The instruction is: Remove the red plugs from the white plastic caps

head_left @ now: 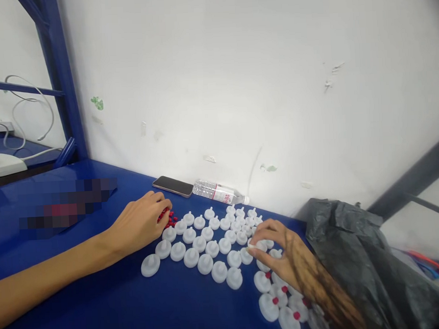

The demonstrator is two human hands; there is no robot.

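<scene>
My left hand [146, 218] rests at the pile of small red caps [172, 219], its fingers curled down over some of them. Red shows between the thumb and fingers, but the fingertips are partly hidden. On the right, my right hand [278, 245] pinches a white round lid with a short stem [259, 245] between thumb and forefinger. Many similar white stemmed lids [199, 244] stand stem-up in loose rows between my hands. Below my right wrist lie several white lids with red caps on their stems [269, 306], tilted on their sides.
A phone [173, 185] and a clear plastic bottle [219, 192] lie along the wall at the back of the blue table [168, 309]. A dark plastic bag [351, 246] stands at the right. A blue metal frame [61, 79] rises at the left; a blurred patch covers something nearby.
</scene>
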